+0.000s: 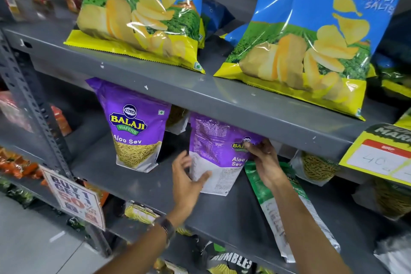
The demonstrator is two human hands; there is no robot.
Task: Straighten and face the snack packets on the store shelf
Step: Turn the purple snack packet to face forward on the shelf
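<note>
On the middle grey shelf (142,187) stands a purple Aloo Sev packet (213,140) with its printed back side facing out. My left hand (189,181) presses its lower left edge, fingers spread. My right hand (262,160) pinches its right edge near the logo. To the left a second purple Aloo Sev packet (133,127) stands upright, front facing out. A green packet (287,209) lies tilted along the shelf under my right forearm.
Two large blue Crunchex chip bags (142,11) (311,29) stand on the upper shelf (222,95). More sev packets (315,167) sit at the right. A yellow price tag (378,153) hangs right, a "Buy 1 Get 1" sign (75,198) left. Dark packets fill the lowest shelf.
</note>
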